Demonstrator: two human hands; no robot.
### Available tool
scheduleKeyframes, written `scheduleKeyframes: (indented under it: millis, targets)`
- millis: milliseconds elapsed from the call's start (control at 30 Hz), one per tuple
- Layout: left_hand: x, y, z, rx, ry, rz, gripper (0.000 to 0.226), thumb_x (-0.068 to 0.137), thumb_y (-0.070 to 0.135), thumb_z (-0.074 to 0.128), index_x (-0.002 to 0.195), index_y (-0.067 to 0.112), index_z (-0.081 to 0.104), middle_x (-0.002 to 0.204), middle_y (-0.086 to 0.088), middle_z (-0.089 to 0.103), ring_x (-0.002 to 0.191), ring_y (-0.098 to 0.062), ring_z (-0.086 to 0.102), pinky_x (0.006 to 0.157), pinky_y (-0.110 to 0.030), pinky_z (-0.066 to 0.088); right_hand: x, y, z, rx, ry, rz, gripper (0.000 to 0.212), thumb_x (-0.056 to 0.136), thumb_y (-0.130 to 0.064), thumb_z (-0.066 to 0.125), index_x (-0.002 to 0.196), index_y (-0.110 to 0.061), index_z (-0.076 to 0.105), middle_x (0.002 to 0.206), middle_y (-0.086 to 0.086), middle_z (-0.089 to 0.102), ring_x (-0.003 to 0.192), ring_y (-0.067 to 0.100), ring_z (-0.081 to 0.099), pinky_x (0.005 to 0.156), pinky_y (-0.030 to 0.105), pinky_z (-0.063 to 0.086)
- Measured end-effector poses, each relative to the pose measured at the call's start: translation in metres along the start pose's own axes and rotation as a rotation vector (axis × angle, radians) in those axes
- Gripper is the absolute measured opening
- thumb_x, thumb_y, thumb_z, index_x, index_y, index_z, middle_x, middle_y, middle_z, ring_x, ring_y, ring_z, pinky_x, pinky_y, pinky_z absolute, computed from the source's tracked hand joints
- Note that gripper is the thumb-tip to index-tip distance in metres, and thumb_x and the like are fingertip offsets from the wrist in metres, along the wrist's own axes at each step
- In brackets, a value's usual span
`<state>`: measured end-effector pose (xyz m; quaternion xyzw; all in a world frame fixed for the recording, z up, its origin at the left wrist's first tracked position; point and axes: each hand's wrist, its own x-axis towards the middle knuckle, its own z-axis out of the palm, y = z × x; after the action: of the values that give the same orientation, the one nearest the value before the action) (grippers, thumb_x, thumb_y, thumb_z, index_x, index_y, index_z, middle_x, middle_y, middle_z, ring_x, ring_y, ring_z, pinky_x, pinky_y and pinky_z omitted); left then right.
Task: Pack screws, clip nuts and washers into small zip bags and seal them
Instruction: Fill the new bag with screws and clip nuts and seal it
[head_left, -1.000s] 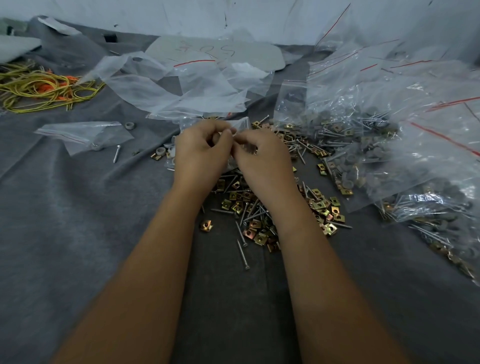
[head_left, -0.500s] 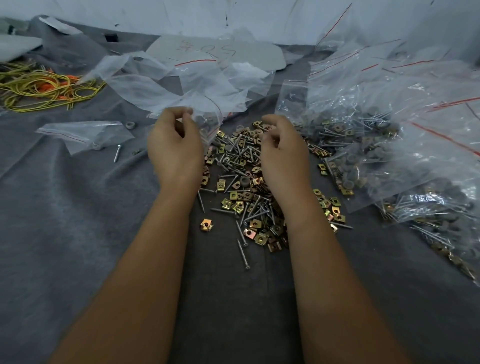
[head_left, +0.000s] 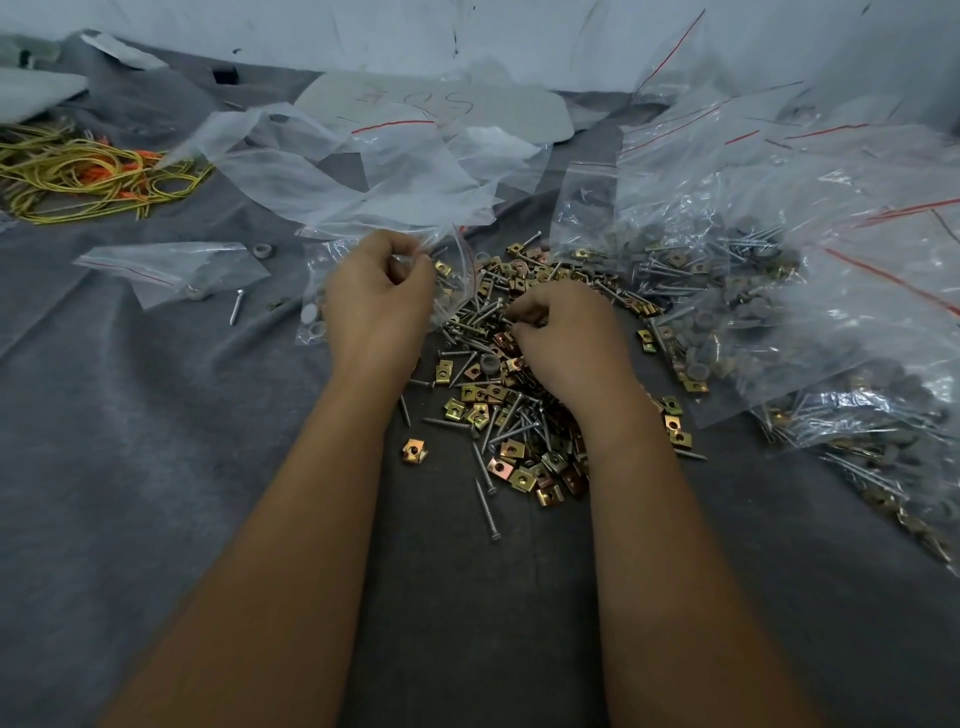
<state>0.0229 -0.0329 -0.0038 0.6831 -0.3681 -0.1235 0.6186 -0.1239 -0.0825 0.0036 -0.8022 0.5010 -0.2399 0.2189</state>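
While the small bag (head_left: 457, 270) hung beside the pile of screws and clip nuts (head_left: 498, 405) — mouth near the parts, likely for filling | left hand (head_left: 379, 296) pinched its top edge, fingers curled | right hand (head_left: 566, 338) lay knuckles-up on the pile, fingertips curled around parts — whether gripping, unclear | filled bags (head_left: 753, 291) just right.

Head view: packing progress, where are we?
Done: filled bags piled at right. In hand: left hand holds a small zip bag open; right hand picks from the loose pile. Left: that sizeable pile, with empty bags waiting behind.
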Motion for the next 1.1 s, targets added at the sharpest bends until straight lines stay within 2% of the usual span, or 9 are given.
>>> scheduleKeyframes:
  millis: [133, 333, 533, 633, 700, 800, 900, 1000, 1100]
  targets:
    - [-0.002, 0.002, 0.000, 0.001, -0.013, -0.003, 0.016, 0.093, 0.024, 0.061, 0.080, 0.032, 0.065, 0.048, 0.018, 0.049, 0.042, 0.002, 0.042, 0.040, -0.012, 0.032, 0.001, 0.000, 0.000, -0.034, 0.031, -0.015, 0.015, 0.091, -0.015, 0.062, 0.099, -0.023, 0.073, 0.105, 0.000, 0.069, 0.098, 0.022, 0.062, 0.089, 0.045, 0.051]
    - [-0.004, 0.004, -0.001, 0.010, -0.039, 0.031, 0.014, 0.093, 0.023, 0.061, 0.085, 0.024, 0.072, 0.053, 0.011, 0.053, 0.043, 0.002, 0.044, 0.042, -0.012, 0.034, 0.000, 0.000, 0.000, -0.283, 0.062, -0.067, 0.017, 0.095, -0.025, 0.055, 0.104, -0.017, 0.067, 0.116, 0.005, 0.059, 0.114, 0.027, 0.047, 0.091, 0.040, 0.040]
    - [-0.004, 0.004, 0.000, 0.018, -0.068, 0.035, 0.016, 0.093, 0.023, 0.061, 0.081, 0.029, 0.070, 0.053, 0.011, 0.052, 0.045, 0.000, 0.042, 0.045, -0.018, 0.037, -0.002, -0.002, -0.006, -0.275, 0.031, -0.018, 0.018, 0.093, -0.025, 0.054, 0.099, -0.019, 0.070, 0.107, 0.002, 0.065, 0.110, 0.027, 0.054, 0.096, 0.044, 0.045]
    - [-0.005, 0.005, 0.000, 0.025, -0.100, 0.049, 0.018, 0.093, 0.024, 0.061, 0.079, 0.033, 0.068, 0.053, 0.011, 0.052, 0.046, 0.001, 0.043, 0.046, -0.018, 0.039, -0.004, -0.003, -0.006, -0.320, 0.041, -0.041, 0.019, 0.097, -0.025, 0.051, 0.103, -0.016, 0.066, 0.111, 0.004, 0.062, 0.111, 0.029, 0.050, 0.094, 0.043, 0.043]
    - [-0.005, 0.005, 0.000, 0.041, -0.128, 0.067, 0.018, 0.094, 0.025, 0.061, 0.080, 0.034, 0.068, 0.055, 0.010, 0.054, 0.047, 0.001, 0.044, 0.047, -0.020, 0.041, -0.004, -0.004, -0.006, -0.258, 0.128, -0.073, 0.016, 0.098, -0.024, 0.051, 0.104, -0.017, 0.064, 0.109, 0.004, 0.062, 0.105, 0.027, 0.053, 0.089, 0.042, 0.045]
    - [-0.006, 0.004, 0.002, 0.056, -0.151, 0.084, 0.015, 0.094, 0.024, 0.062, 0.083, 0.031, 0.069, 0.058, 0.008, 0.054, 0.048, 0.000, 0.045, 0.048, -0.022, 0.042, -0.004, -0.007, -0.008, -0.010, 0.255, -0.122, 0.011, 0.096, -0.021, 0.056, 0.102, -0.019, 0.066, 0.097, 0.002, 0.064, 0.092, 0.022, 0.057, 0.078, 0.038, 0.049]
    - [-0.008, 0.005, 0.004, 0.055, -0.180, 0.106, 0.014, 0.093, 0.022, 0.063, 0.084, 0.029, 0.070, 0.060, 0.005, 0.055, 0.050, 0.000, 0.045, 0.050, -0.020, 0.041, -0.004, -0.012, -0.007, 0.110, 0.205, -0.261, 0.012, 0.093, -0.013, 0.061, 0.100, -0.014, 0.070, 0.098, 0.003, 0.063, 0.094, 0.019, 0.056, 0.081, 0.033, 0.046]
    - [-0.008, 0.006, 0.004, 0.040, -0.172, 0.117, 0.017, 0.094, 0.020, 0.061, 0.082, 0.030, 0.068, 0.058, 0.007, 0.052, 0.050, 0.000, 0.045, 0.049, -0.019, 0.039, -0.005, -0.018, -0.002, 0.146, 0.145, -0.378, 0.025, 0.092, -0.002, 0.059, 0.112, -0.011, 0.071, 0.102, 0.005, 0.064, 0.098, 0.019, 0.057, 0.086, 0.029, 0.045]
    - [-0.007, 0.006, 0.003, 0.001, -0.094, 0.075, 0.015, 0.094, 0.019, 0.060, 0.084, 0.025, 0.069, 0.057, 0.010, 0.051, 0.047, 0.003, 0.044, 0.045, -0.012, 0.037, -0.005, -0.019, 0.000, 0.201, 0.249, -0.334, 0.032, 0.092, 0.003, 0.053, 0.115, -0.014, 0.066, 0.106, 0.002, 0.059, 0.098, 0.015, 0.055, 0.084, 0.025, 0.045]
